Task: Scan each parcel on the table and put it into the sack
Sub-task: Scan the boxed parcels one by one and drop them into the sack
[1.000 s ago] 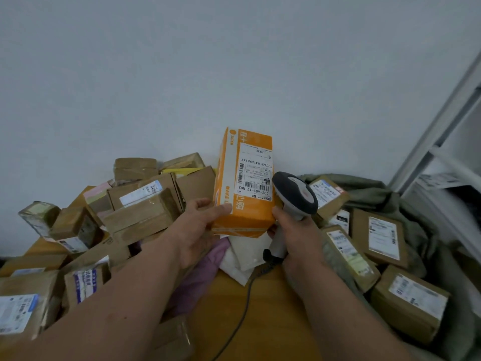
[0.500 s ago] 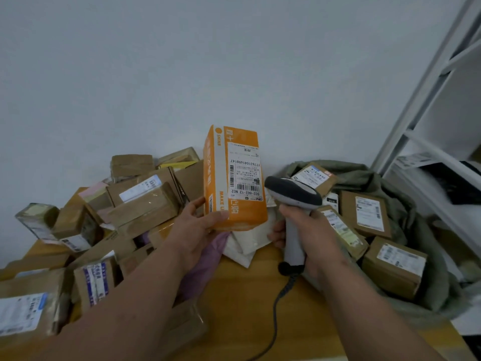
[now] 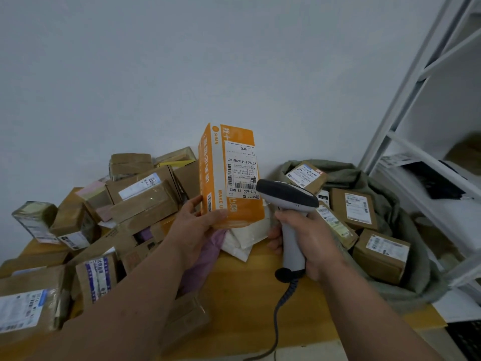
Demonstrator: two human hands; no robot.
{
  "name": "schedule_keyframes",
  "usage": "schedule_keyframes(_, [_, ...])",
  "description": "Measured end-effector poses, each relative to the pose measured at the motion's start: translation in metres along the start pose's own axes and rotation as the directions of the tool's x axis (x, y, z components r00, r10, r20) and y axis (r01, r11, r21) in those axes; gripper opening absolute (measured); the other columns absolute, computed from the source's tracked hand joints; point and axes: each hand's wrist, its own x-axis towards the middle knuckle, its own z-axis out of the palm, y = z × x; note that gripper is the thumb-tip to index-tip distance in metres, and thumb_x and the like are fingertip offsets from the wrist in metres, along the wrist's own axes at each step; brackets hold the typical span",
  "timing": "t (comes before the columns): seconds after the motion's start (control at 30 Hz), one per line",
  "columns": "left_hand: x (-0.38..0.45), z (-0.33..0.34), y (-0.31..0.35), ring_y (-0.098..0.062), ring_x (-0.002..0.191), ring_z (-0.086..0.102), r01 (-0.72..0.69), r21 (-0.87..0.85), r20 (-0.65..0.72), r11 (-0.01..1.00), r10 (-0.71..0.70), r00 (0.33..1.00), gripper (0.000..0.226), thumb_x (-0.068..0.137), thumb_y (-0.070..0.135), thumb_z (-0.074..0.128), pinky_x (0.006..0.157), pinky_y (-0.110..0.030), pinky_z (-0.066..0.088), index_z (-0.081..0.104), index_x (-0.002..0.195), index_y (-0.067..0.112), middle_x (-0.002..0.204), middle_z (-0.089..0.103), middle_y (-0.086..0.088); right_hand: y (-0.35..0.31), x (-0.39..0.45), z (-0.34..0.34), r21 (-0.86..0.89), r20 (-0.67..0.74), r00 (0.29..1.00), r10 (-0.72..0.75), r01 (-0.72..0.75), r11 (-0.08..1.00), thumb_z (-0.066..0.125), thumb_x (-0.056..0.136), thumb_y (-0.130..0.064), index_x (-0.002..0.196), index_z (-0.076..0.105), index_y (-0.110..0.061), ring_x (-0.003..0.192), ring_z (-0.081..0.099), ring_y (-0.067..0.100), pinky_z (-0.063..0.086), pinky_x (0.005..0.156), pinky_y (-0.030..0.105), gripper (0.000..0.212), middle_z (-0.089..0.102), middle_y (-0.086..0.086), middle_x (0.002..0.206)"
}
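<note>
From over the person's shoulders, looking down at the wooden counter (image 3: 242, 290): the left hand (image 3: 194, 225) grips an orange parcel (image 3: 229, 175) by its lower left corner, thumb across the front face and fingers behind. The parcel stands upright in the air above the counter, its white shipping label (image 3: 240, 169) facing the person, the print on it upside down. The right hand (image 3: 309, 238) is wrapped tight around the handle of a grey barcode scanner (image 3: 287, 201). The scanner's dark head sits just beside the parcel's lower right edge, near the bottom of the label. A coiled cable (image 3: 279, 306) trails from the base of the handle down over the counter's front.

To the left lies a heap of brown cardboard boxes (image 3: 140, 201), many taped and labelled, stacked against the wall. Below the raised parcel lie a white soft bag (image 3: 243, 243) and a pink one (image 3: 208, 256), partly hidden by the left arm. On the right, a grey-green sack (image 3: 406, 230) gapes open at the counter's end, with several labelled brown boxes (image 3: 381, 254) inside. Past the sack stands a white shelf unit (image 3: 406, 142).
</note>
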Motion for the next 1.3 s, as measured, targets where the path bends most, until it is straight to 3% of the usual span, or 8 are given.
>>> schedule_keyframes(0.23, [-0.001,0.000,0.000,-0.024,0.096,0.072,-0.031,0.027,0.004,0.999,0.031,1.000,0.092,0.063,0.005,0.078,0.079,-0.038,0.059,0.036,0.144,0.022,0.119,0.064,-0.012,0.000,-0.005,-0.001,-0.024,0.005,1.000,-0.008,0.008,1.000,0.059,0.093,-0.007,0.082,0.061,-0.001,0.048,0.060,0.025,0.047,0.049,0.031,0.013,0.064,0.015,0.060])
schedule_keyframes(0.37, [-0.003,0.000,-0.001,-0.024,0.094,0.072,-0.043,0.023,0.016,0.999,0.042,0.999,0.093,0.060,0.006,0.077,0.072,-0.034,0.061,0.036,0.142,0.020,0.119,0.064,-0.013,0.001,-0.006,-0.003,-0.014,0.010,1.000,-0.006,0.006,1.000,0.059,0.093,-0.006,0.087,0.062,0.000,0.047,0.059,0.025,0.046,0.049,0.031,0.009,0.063,0.015,0.060])
schedule_keyframes(0.67, [0.002,0.000,-0.007,-0.024,0.096,0.072,-0.037,0.026,0.023,0.999,0.036,0.999,0.095,0.061,0.006,0.078,0.078,-0.038,0.060,0.035,0.144,0.023,0.120,0.064,-0.012,0.008,-0.006,-0.011,-0.019,-0.008,1.000,-0.005,0.005,1.000,0.060,0.094,-0.008,0.093,0.062,-0.001,0.050,0.061,0.026,0.048,0.050,0.031,0.007,0.064,0.017,0.063])
schedule_keyframes(0.93, [0.011,0.023,-0.003,-0.027,0.104,0.068,0.000,0.049,0.050,0.999,-0.003,0.999,0.092,0.057,0.012,0.082,0.094,-0.048,0.054,0.041,0.139,0.020,0.119,0.066,-0.011,0.012,0.007,-0.028,0.038,-0.175,0.985,0.003,0.004,0.999,0.064,0.092,-0.013,0.088,0.065,-0.004,0.065,0.069,0.026,0.052,0.059,0.034,0.010,0.068,0.014,0.073])
schedule_keyframes(1.07, [0.019,0.053,0.000,-0.027,0.114,0.062,0.017,0.165,0.123,0.986,-0.038,0.992,0.109,0.045,0.031,0.093,0.101,-0.048,0.048,0.042,0.141,0.019,0.124,0.064,-0.007,0.008,0.016,-0.050,0.115,-0.314,0.949,-0.020,0.059,0.992,0.068,0.092,-0.021,0.100,0.065,-0.015,0.073,0.069,0.023,0.052,0.057,0.033,0.010,0.071,0.008,0.086])
schedule_keyframes(1.13, [0.026,0.072,0.000,-0.027,0.115,0.059,0.026,0.266,0.156,0.964,-0.070,0.985,0.094,0.060,0.035,0.087,0.102,-0.047,0.047,0.041,0.142,0.023,0.124,0.061,-0.006,0.006,0.022,-0.064,0.148,-0.360,0.933,-0.012,0.070,0.987,0.069,0.092,-0.024,0.106,0.066,-0.015,0.077,0.069,0.021,0.056,0.060,0.035,0.017,0.072,0.006,0.092])
schedule_keyframes(1.23, [0.038,0.107,-0.007,-0.027,0.110,0.061,0.064,0.377,0.188,0.924,-0.144,0.972,0.074,0.082,0.035,0.073,0.092,-0.042,0.054,0.035,0.146,0.030,0.121,0.060,-0.005,0.005,0.031,-0.088,0.181,-0.389,0.921,-0.010,0.087,0.980,0.069,0.092,-0.031,0.114,0.064,-0.023,0.093,0.072,0.023,0.061,0.075,0.043,0.024,0.074,0.003,0.102])
schedule_keyframes(1.3, [0.041,0.136,-0.014,-0.025,0.101,0.065,0.070,0.442,0.215,0.894,-0.181,0.960,0.067,0.087,0.038,0.068,0.071,-0.032,0.058,0.036,0.145,0.032,0.117,0.061,-0.004,0.004,0.037,-0.108,0.225,-0.397,0.918,0.010,0.086,0.970,0.069,0.091,-0.033,0.112,0.065,-0.025,0.093,0.072,0.025,0.061,0.076,0.045,0.022,0.076,0.004,0.101])
